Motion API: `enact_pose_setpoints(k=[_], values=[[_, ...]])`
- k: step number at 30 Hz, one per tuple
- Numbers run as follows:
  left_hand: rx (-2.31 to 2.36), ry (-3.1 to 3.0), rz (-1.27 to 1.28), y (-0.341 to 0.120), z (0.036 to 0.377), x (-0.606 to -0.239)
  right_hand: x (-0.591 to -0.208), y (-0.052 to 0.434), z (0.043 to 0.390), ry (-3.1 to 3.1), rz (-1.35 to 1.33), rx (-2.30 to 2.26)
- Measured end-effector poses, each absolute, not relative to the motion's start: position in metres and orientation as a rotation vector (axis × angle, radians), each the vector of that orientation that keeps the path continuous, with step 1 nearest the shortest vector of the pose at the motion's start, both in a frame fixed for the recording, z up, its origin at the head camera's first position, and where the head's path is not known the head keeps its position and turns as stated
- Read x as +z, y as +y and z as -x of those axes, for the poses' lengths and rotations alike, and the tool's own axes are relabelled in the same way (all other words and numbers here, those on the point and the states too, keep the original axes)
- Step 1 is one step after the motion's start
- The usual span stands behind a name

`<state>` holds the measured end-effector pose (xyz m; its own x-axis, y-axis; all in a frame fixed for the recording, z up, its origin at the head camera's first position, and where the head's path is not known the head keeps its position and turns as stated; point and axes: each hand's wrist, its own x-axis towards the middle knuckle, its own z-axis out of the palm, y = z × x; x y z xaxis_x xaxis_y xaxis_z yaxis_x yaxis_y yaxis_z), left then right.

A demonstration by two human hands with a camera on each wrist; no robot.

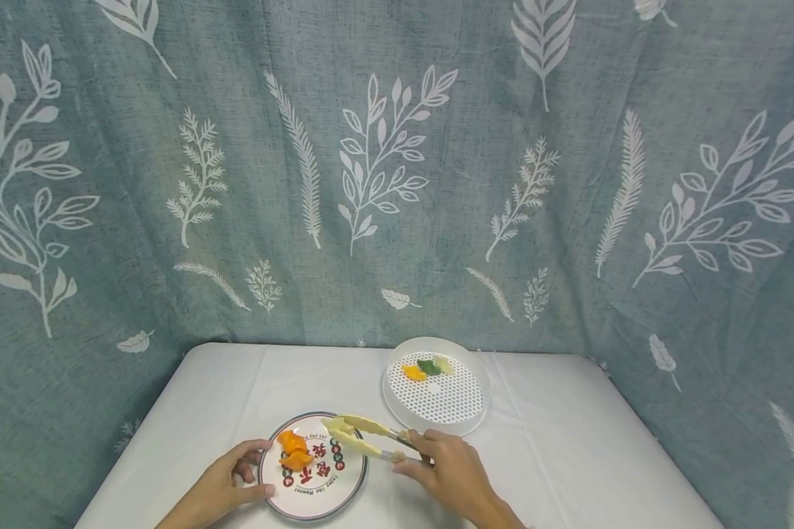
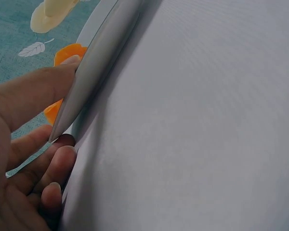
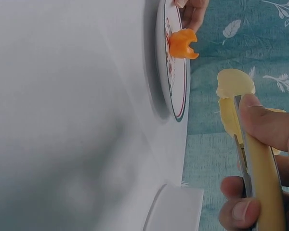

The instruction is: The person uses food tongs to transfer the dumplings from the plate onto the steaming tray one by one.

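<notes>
**Head view entry: tongs over plate, slip risks**

Head view, item by item. Left hand (image 1: 221, 485): thumb and curled fingers grip the near-left rim of the printed plate (image 1: 317, 491) on the white table (image 1: 569, 455). Right hand (image 1: 451, 474): fingers closed round the yellow tongs (image 1: 364, 435), whose tips stand apart and empty above the plate. Orange pieces (image 1: 293, 450): lying on the plate. Perforated tray (image 1: 463, 419): beyond, holding small pieces.

Likely hazards: smooth tong tips could squeeze a piece sideways off the plate; a loose rim grip could let the plate slide.
</notes>
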<state>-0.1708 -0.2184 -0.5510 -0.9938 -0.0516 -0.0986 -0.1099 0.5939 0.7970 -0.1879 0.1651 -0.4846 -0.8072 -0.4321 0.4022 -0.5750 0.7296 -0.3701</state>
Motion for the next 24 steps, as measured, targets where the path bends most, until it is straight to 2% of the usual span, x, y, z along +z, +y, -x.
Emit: enact_pose_setpoints(k=[9, 24], values=[[1.392, 2.744, 0.132, -0.218, 0.170, -0.548, -0.483, 0.176, 0.193, -2.589, -0.752, 0.678], [1.407, 2.737, 0.111, -0.221, 0.171, -0.554, -0.477, 0.207, 0.204, -2.683, -0.527, 0.593]])
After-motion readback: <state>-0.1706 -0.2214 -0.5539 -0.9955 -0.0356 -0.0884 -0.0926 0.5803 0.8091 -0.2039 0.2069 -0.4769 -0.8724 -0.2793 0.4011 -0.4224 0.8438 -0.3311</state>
